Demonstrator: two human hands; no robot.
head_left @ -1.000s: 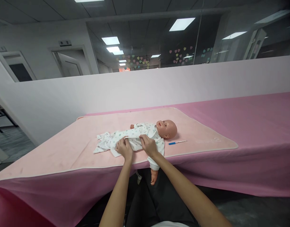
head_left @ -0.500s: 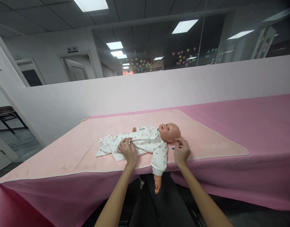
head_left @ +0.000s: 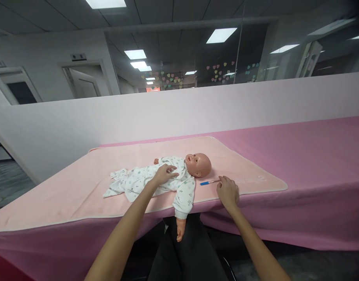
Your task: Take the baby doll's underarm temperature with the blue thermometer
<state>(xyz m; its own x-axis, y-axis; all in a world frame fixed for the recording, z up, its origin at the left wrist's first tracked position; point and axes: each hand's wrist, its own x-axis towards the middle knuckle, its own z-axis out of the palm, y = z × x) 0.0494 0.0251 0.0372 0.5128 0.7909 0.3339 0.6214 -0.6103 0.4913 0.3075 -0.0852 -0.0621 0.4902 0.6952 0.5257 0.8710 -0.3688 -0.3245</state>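
A baby doll point(head_left: 198, 165) lies on its back in a white printed sleepsuit point(head_left: 145, 177), head to the right, near arm hanging past the table edge. My left hand point(head_left: 165, 174) rests on the doll's chest with fingers apart. To the right of the doll's head, a slim pen-like stick with a blue end point(head_left: 208, 182) lies on the peach mat point(head_left: 91, 175). My right hand point(head_left: 228, 192) is at the stick's right end, fingers loosely bent and apart; the fingers cover that end, and whether they touch it I cannot tell.
Under the mat a pink cloth point(head_left: 314, 156) covers the table and hangs over the front edge. A low white wall point(head_left: 173, 113) with glass above it stands behind. My legs point(head_left: 188, 249) are below the near edge.
My left hand has moved from the doll's lower body up to its chest. My right hand has shifted right, away from the head, uncovering more of the stick. The view has turned slightly right.
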